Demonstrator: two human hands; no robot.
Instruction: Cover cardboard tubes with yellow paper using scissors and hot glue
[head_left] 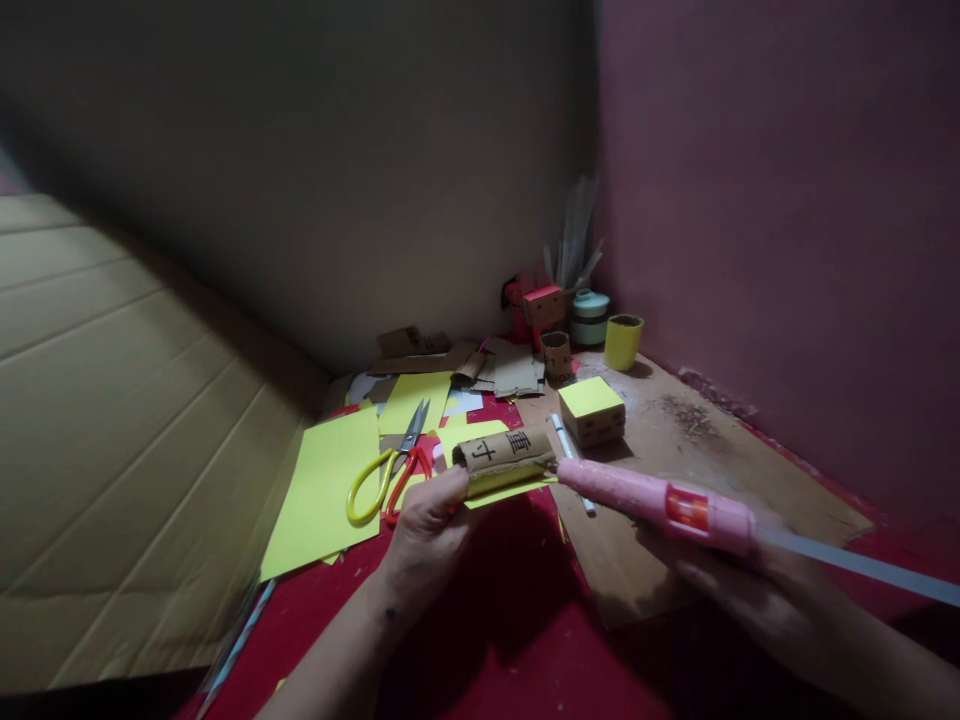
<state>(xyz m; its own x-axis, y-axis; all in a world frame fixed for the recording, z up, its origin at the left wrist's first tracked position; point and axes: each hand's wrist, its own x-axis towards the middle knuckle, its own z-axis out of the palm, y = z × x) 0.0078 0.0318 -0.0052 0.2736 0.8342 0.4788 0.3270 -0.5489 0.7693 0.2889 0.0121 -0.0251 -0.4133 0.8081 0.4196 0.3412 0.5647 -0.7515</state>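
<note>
My left hand (429, 525) is closed on a cardboard tube (502, 455) with dark printed characters, held lying sideways. Yellow paper (510, 492) lies along the tube's lower side. In my right hand (739, 585) is a pink hot glue gun (622, 487), with a clear glue stick (855, 565) running out of its back. Its nozzle points left and meets, or nearly meets, the tube's right end. Scissors (401, 465) with one yellow and one red handle lie left of the tube, blades pointing away from me.
Yellow sheets (330, 490) and cardboard scraps (514, 370) cover the left and back of the red table. A yellow-topped cardboard block (592, 410), a white pen (571, 460), a yellow cup (622, 342) and a lidded pot (589, 317) stand or lie beyond my hands. Folded cardboard (112, 430) leans at left.
</note>
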